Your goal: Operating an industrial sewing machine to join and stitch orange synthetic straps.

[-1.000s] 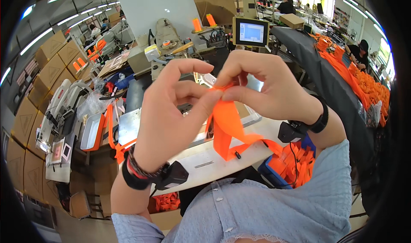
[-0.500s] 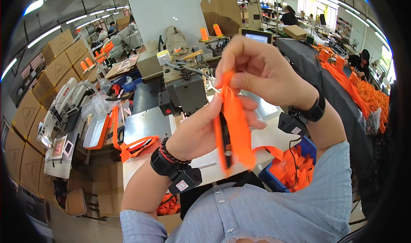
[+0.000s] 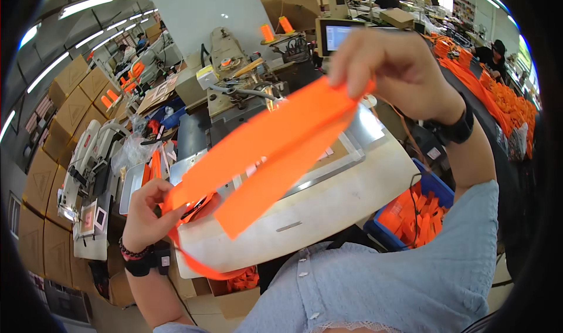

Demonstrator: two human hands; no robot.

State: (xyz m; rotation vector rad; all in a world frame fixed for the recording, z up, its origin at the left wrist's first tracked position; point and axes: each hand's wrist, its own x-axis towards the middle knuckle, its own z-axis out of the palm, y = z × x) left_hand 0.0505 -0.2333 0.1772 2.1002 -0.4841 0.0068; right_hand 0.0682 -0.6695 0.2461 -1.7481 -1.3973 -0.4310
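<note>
A wide, flat orange webbing strap (image 3: 258,142) is stretched slantwise in front of me, above the white worktable (image 3: 328,198). My right hand (image 3: 402,69), raised on the right, pinches its upper end, where the strap doubles back and a second length hangs toward the table. Lower on the left, my left hand (image 3: 149,215) has its fingers curled round the other end. From there a narrow orange tail loops down past the table's front edge. Beneath the strap near my left hand, an orange piece with a black part is partly hidden.
A sewing machine (image 3: 229,54) stands behind the table, with orange thread spools (image 3: 275,31) and a screen (image 3: 337,36) beyond. A blue bin (image 3: 375,234) of orange straps sits at right; a cardboard box (image 3: 237,305) is below the table. Stacked cartons (image 3: 44,198) line the left.
My hands have moved apart, left hand down and left, right hand to the right. The strap that hung bunched between them is now drawn out lengthwise.
</note>
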